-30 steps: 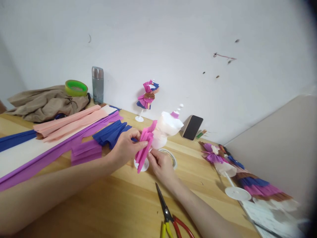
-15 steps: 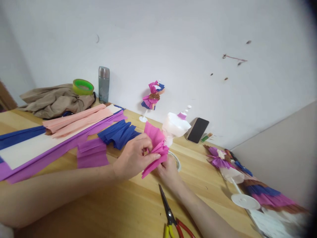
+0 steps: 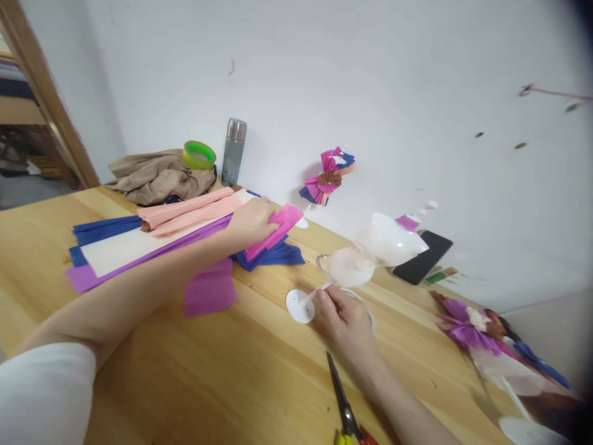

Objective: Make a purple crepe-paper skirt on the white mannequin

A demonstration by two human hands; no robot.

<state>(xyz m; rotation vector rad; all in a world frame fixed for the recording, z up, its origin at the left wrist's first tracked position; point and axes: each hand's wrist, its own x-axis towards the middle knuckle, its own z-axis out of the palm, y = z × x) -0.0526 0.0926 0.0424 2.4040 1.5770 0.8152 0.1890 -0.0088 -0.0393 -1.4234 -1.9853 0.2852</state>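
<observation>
Pink folded paper [image 3: 281, 226] has gone left and farther off with my left hand [image 3: 252, 220]; half a second ago it stood in front of the white form [image 3: 393, 240]. View has swung too, and the form leans lower to the right.

Progress, by my judgement: early. Done: purple band [image 3: 407, 223] around the form's neck. Not done: bust and lower body show bare and pale, with no pleats on them, and the pink is off the form, in my fingers. Compare the small figure [image 3: 327, 180] by the far wall, covered in pink, blue and brown pleats.

Pink lies lengthwise from near left to far right, its free end pointing far right. Form's long axis runs roughly the same way, steeply tilted: round base [image 3: 293, 304] at the near left, knobbed top at the far right, in front of the phone [image 3: 426, 253].

Left fingers curled, pinching the pink. Right hand [image 3: 351, 320]: thumb and forefinger pressed together on the stem [image 3: 318, 292]. Pink overlaps the blue paper [image 3: 280, 253]; can't tell whether it touches. Scissors [image 3: 341, 397] on the near side, just beside my right forearm.
</observation>
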